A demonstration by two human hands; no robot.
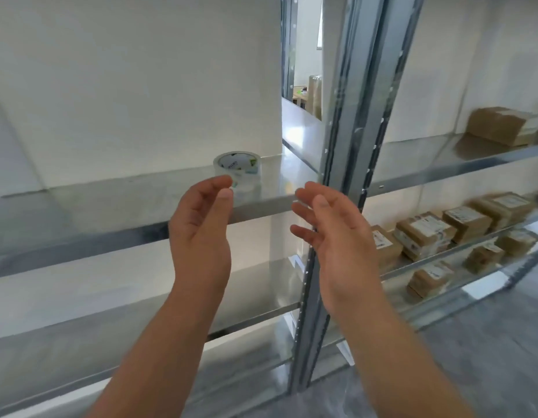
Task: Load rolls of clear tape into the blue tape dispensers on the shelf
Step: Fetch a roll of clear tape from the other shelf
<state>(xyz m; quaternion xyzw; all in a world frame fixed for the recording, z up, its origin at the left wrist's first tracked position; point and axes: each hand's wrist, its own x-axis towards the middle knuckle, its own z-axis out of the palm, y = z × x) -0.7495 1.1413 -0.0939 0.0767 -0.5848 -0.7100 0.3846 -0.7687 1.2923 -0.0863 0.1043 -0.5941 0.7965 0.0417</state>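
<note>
In the head view, a roll of clear tape lies flat on the metal shelf with its hole facing up. It sits close to the shelf's front edge and toward the right end, just short of the upright post. The roll is see-through and has a white printed label around the core (green marks on it, the lettering too blurred to read).

The left hand is raised in front of the roll with its fingers loosely curled. The tips of thumb and forefinger are near each other and overlap the roll's lower edge. It grips nothing, and whether it touches the roll cannot be told. The right hand is just to its right, before the front edge near the post, fingers slack and spread, holding nothing.

Left of the roll the shelf runs on along a white wall. Beyond the post, brown parcels line the lower shelves, and a cardboard box sits toward the back of the upper one.
</note>
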